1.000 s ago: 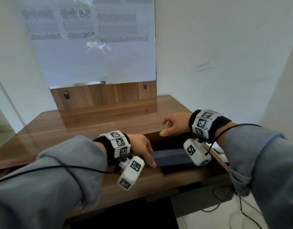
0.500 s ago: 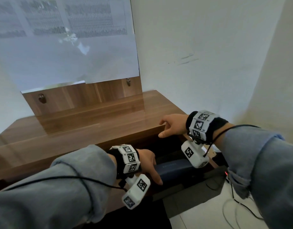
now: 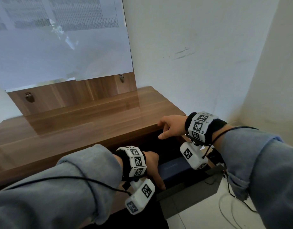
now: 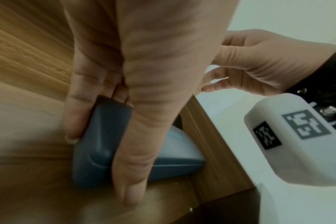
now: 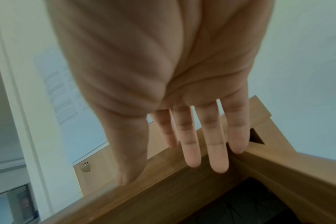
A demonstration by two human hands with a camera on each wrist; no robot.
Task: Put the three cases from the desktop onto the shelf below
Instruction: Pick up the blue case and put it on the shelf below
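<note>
- The wooden desk (image 3: 86,129) stands against the white wall (image 3: 200,47), its top bare and glossy.
- The shelf (image 4: 38,174) lies under the desktop.
- The left hand (image 3: 152,164) clamps the end of a dark blue case (image 3: 174,169), thumb and fingers on opposite sides, down at shelf level.
- The right hand (image 3: 173,125) rests fingers spread on the desktop's front edge, holding nothing.

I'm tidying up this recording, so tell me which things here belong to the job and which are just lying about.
Job:
left hand gripping the blue case
shelf
desktop
right hand, open

Lying about:
paper sheet
floor cables
</note>
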